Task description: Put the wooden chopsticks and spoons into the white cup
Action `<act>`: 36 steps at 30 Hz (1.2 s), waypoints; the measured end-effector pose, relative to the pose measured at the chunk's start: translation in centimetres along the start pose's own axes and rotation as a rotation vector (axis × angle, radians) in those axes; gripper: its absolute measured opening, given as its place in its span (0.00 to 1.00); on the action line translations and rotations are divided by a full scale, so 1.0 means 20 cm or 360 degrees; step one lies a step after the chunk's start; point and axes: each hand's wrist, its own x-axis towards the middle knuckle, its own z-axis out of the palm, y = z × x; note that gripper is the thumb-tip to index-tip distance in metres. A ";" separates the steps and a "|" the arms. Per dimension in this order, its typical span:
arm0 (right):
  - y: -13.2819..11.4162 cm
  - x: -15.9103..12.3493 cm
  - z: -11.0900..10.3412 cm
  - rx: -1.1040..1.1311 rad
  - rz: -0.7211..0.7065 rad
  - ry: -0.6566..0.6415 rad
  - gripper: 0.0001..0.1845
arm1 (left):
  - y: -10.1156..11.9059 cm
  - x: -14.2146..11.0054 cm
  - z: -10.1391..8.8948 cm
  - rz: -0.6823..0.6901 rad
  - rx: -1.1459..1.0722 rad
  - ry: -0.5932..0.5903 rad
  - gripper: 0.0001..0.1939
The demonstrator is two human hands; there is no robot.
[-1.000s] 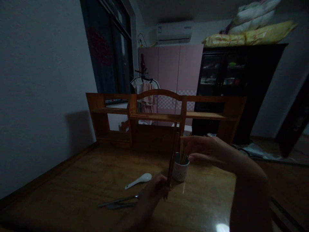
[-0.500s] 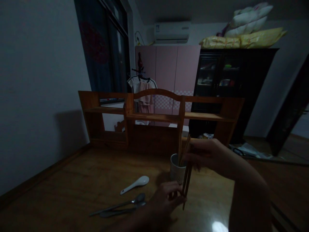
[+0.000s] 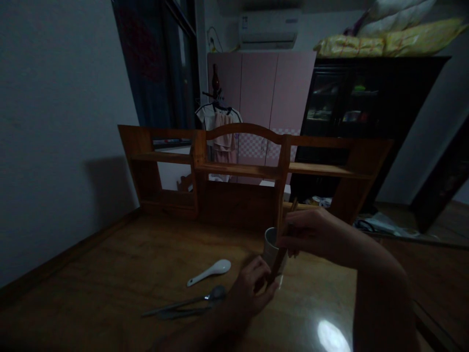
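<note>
No writing can be read: the label (image 3: 245, 22) on the front of the air conditioner (image 3: 269, 36) is too small, and its faint marking at the other end is no clearer. The dark chopsticks (image 3: 280, 261) slant between the two hands above the surface (image 3: 146, 259), in front of the cup (image 3: 270, 252), their upper end leaning toward the far edge and their lower end toward the near edge. The right hand (image 3: 304, 230) pinches them near the upper end, thumb and fingers bent down over them, so most of their visible length lies below that grip. The left hand (image 3: 256, 283) closes thumb and fingers about the lower end, its grip nearer the near edge; the exact contact is dim.

The cup stands upright on the right half of the surface, partly covered by the hands. Lighter chopsticks (image 3: 279, 212) rise by its rim; whether the right fingers touch them cannot be told. Left of the cup, the white spoon (image 3: 220, 267) lies with its handle toward the left edge. Between it and the near edge lie metal utensils (image 3: 183, 306), close to the left forearm. A wooden shelf unit (image 3: 240, 169) stands along the far edge.
</note>
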 end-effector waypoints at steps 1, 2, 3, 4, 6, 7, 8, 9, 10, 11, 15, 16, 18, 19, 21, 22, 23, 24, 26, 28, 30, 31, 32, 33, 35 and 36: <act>0.00 0.01 0.00 0.0010 0.0004 -0.0017 0.16 | -0.01 0.00 0.00 -0.0014 0.0022 0.0009 0.06; 0.01 0.02 0.01 0.0018 0.0009 -0.0040 0.16 | -0.02 0.00 0.01 -0.0028 0.0043 0.0017 0.07; 0.01 0.02 0.01 0.0023 0.0014 -0.0062 0.17 | -0.02 -0.01 0.01 -0.0043 0.0062 0.0023 0.07; 0.02 0.03 0.01 0.0025 0.0019 -0.0079 0.17 | -0.03 -0.01 0.01 -0.0059 0.0077 0.0023 0.07; 0.03 0.04 0.02 0.0019 0.0024 -0.0097 0.17 | -0.03 -0.01 0.02 -0.0083 0.0091 0.0018 0.06; 0.03 0.04 0.02 0.0010 0.0023 -0.0095 0.17 | -0.03 -0.01 0.02 -0.0091 0.0090 0.0019 0.06; 0.04 0.04 0.02 0.0001 0.0020 -0.0088 0.17 | -0.03 0.00 0.02 -0.0098 0.0086 0.0016 0.06; 0.04 0.04 0.03 -0.0009 0.0019 -0.0084 0.18 | -0.03 0.00 0.02 -0.0105 0.0081 0.0012 0.05; 0.04 0.04 0.03 -0.0019 0.0020 -0.0084 0.18 | -0.03 0.00 0.02 -0.0110 0.0076 0.0005 0.05; 0.04 0.05 0.03 -0.0031 0.0025 -0.0085 0.18 | -0.03 0.00 0.02 -0.0117 0.0070 0.0000 0.05; 0.05 0.06 0.04 -0.0140 0.0030 -0.0062 0.19 | -0.02 0.00 0.02 -0.0135 0.0053 -0.0025 0.04; 0.06 0.06 0.05 -0.0171 0.0020 -0.0052 0.19 | -0.02 0.00 0.01 -0.0144 0.0046 -0.0030 0.04; 0.06 0.08 0.05 -0.0219 -0.0003 -0.0041 0.19 | -0.01 0.00 0.01 -0.0175 0.0024 -0.0036 0.04; 0.07 0.08 0.06 -0.0239 -0.0010 -0.0041 0.20 | 0.00 0.01 0.01 -0.0189 0.0014 -0.0038 0.04; 0.07 0.09 0.06 -0.0271 -0.0011 -0.0037 0.21 | 0.00 0.01 0.01 -0.0200 0.0015 -0.0040 0.04; 0.07 0.10 0.06 -0.0280 -0.0008 -0.0040 0.21 | 0.00 0.01 0.01 -0.0196 0.0024 -0.0034 0.04; 0.08 0.10 0.06 -0.0281 -0.0005 -0.0045 0.21 | 0.00 0.01 0.01 -0.0193 0.0035 -0.0028 0.04; 0.08 0.10 0.06 -0.0277 -0.0004 -0.0049 0.21 | 0.00 0.01 0.01 -0.0193 0.0044 -0.0024 0.04; 0.07 0.09 0.06 -0.0257 -0.0004 -0.0055 0.20 | 0.00 0.01 0.01 -0.0201 0.0050 -0.0028 0.04; 0.07 0.09 0.05 -0.0241 -0.0002 -0.0053 0.20 | -0.01 0.01 0.01 -0.0207 0.0043 -0.0042 0.04; 0.07 0.09 0.05 -0.0239 0.0001 -0.0054 0.19 | -0.01 0.01 0.01 -0.0213 0.0032 -0.0050 0.04; 0.07 0.09 0.05 -0.0242 0.0002 -0.0058 0.19 | -0.01 0.01 0.01 -0.0215 0.0029 -0.0049 0.04; 0.07 0.09 0.05 -0.0246 0.0002 -0.0062 0.19 | -0.01 0.01 0.01 -0.0216 0.0029 -0.0044 0.04; 0.07 0.09 0.05 -0.0249 0.0002 -0.0066 0.19 | -0.01 0.01 0.01 -0.0214 0.0033 -0.0037 0.04; 0.07 0.10 0.05 -0.0253 -0.0001 -0.0067 0.20 | -0.01 0.01 0.02 -0.0203 0.0048 -0.0019 0.05; 0.07 0.10 0.05 -0.0255 -0.0004 -0.0064 0.20 | -0.01 0.01 0.02 -0.0197 0.0051 -0.0014 0.05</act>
